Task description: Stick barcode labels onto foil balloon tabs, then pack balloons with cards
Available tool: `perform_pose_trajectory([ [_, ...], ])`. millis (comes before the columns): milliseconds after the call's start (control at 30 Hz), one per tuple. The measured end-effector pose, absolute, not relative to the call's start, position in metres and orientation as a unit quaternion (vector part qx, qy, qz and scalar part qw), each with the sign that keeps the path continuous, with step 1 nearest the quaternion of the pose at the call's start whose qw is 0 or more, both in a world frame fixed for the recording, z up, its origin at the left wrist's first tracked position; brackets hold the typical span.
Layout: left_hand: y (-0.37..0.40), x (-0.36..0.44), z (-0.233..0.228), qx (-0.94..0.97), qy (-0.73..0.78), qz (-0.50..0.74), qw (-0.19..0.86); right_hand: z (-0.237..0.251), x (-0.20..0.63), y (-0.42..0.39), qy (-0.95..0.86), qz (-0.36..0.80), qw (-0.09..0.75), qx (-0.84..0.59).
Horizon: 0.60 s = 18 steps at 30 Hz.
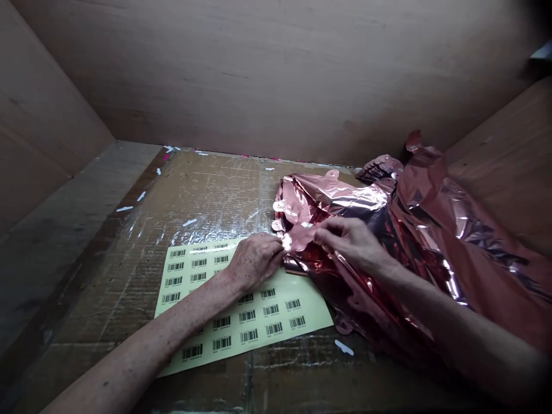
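Note:
A stack of flat, shiny rose-pink foil balloons (340, 198) with small rounded tabs lies crumpled across the right side. My left hand (254, 261) is closed at the left edge of this foil, its fingertips pinching the edge. Under that hand and forearm rests a pale yellow sheet of barcode stickers (271, 328), partly covered by the foil. My right hand (351, 241) is closed in a pinch on a fold of the foil, just right of my left hand. A small whitish spot shows by its fingertips, too small to make out.
Cardboard covered in clear tape (207, 190) forms the work surface. Small white scraps (344, 347) are scattered on it. A wooden back panel (259, 75) and wooden side panels (509, 167) enclose the space. More foil spreads toward the right panel.

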<state>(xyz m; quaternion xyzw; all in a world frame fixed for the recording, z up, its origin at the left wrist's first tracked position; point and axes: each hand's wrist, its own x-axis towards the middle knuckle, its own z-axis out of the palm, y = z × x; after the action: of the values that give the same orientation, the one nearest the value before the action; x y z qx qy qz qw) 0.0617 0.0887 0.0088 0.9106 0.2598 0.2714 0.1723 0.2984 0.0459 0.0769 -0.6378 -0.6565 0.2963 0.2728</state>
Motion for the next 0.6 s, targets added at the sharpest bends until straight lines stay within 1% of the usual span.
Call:
perform_pose_trajectory([
  [67,0.088,0.056,0.009,0.914,0.253,0.266,0.171,0.094,0.332,0.055,-0.631,0.257,0.260,-0.685],
  [100,0.088,0.052,0.010,0.917,0.248,0.260,0.174,0.104,0.352,0.060,-0.616,0.213,0.240,-0.719],
  [167,0.084,0.041,0.012,0.925,0.234,0.240,0.179,0.123,0.384,0.066,-0.573,0.064,0.194,-0.794],
  [200,0.081,0.035,0.012,0.928,0.232,0.229,0.179,0.130,0.392,0.066,-0.551,-0.005,0.186,-0.813],
  [267,0.074,0.025,0.009,0.931,0.239,0.211,0.177,0.134,0.387,0.056,-0.558,-0.132,0.194,-0.796],
  [333,0.067,0.020,0.003,0.928,0.259,0.200,0.176,0.123,0.353,0.035,-0.652,-0.190,0.222,-0.700],
  [367,0.064,0.020,0.000,0.927,0.267,0.197,0.177,0.112,0.329,0.022,-0.718,-0.163,0.240,-0.632],
  [400,0.062,0.020,-0.002,0.926,0.272,0.195,0.177,0.099,0.304,0.008,-0.775,-0.077,0.252,-0.574],
  [433,0.061,0.021,-0.004,0.924,0.275,0.195,0.178,0.084,0.280,-0.005,-0.813,0.024,0.226,-0.537],
  [467,0.060,0.023,-0.005,0.924,0.277,0.196,0.179,0.068,0.259,-0.016,-0.822,0.068,0.208,-0.526],
  [533,0.061,0.026,-0.005,0.924,0.272,0.198,0.180,0.039,0.232,-0.032,-0.824,0.090,0.203,-0.521],
  [600,0.064,0.028,-0.003,0.924,0.268,0.201,0.184,0.017,0.222,-0.037,-0.821,0.058,0.216,-0.525],
])
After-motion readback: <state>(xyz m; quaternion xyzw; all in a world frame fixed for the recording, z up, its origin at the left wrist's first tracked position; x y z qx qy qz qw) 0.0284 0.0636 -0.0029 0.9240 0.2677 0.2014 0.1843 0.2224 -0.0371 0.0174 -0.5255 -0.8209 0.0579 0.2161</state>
